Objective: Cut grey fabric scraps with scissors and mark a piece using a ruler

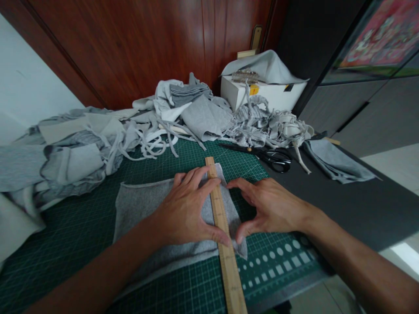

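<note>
A piece of grey cloth lies flat on a green cutting mat. Across its right part runs a wooden ruler, its near end reaching the bottom edge of the picture. My left hand is spread over the cloth, with thumb and fingertips resting on the ruler. To the right of the ruler, my right hand has its thumb and index finger apart at the cloth's right edge, and nothing shows between them.
Heaps of grey cloth and strips line the back and left. Black scissors lie behind my right hand. A white box stands at the back, and folded grey cloth lies at the right.
</note>
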### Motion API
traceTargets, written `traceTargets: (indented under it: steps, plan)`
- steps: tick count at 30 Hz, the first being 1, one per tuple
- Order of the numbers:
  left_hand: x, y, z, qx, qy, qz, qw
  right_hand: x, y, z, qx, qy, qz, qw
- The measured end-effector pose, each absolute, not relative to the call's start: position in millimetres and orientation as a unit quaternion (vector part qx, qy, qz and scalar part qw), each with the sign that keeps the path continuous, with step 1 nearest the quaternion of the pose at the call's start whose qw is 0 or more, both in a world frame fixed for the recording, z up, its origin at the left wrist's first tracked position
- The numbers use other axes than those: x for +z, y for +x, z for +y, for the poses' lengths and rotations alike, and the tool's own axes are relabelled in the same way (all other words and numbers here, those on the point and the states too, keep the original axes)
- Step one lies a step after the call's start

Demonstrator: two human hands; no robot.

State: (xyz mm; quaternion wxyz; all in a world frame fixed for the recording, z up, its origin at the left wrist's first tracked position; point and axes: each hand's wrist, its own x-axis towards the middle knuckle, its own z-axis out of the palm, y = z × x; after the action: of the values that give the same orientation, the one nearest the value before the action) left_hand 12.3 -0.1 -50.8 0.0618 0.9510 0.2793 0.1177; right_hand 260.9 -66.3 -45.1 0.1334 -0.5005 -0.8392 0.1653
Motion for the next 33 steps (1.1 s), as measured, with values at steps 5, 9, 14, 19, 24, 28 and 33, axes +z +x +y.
traceTargets:
  steps: [5,9,14,19,24,28,33]
  plan:
    - [-51.5,10.2,-1.1,0.111,0.951,0.283,0.055,-48.7,264.2,-66.7,0.162,-0.479,-0.848,0.160]
    - [-50.3,9.6,-2.1,0.108,0.950,0.288,0.057,-52.0,263.2,-65.7,0.139,-0.458,-0.861,0.172]
    - [-51.2,6.9,0.1,0.111,0.949,0.291,0.053,-53.4,260.4,-65.5,0.108,-0.443,-0.874,0.165]
    - [-55.1,-0.1,2.1,0.123,0.947,0.294,0.041,-54.8,258.8,-66.8,0.098,-0.444,-0.877,0.156]
    - [-53.4,-0.4,1.4,0.122,0.948,0.292,0.041,-54.6,257.6,-66.4,0.099,-0.446,-0.876,0.151]
    - [-48.6,3.2,-0.2,0.110,0.947,0.297,0.050,-54.6,257.5,-66.3,0.109,-0.441,-0.878,0.151]
    - [-44.8,7.7,-1.6,0.097,0.947,0.299,0.060,-53.6,256.9,-67.1,0.127,-0.427,-0.882,0.153]
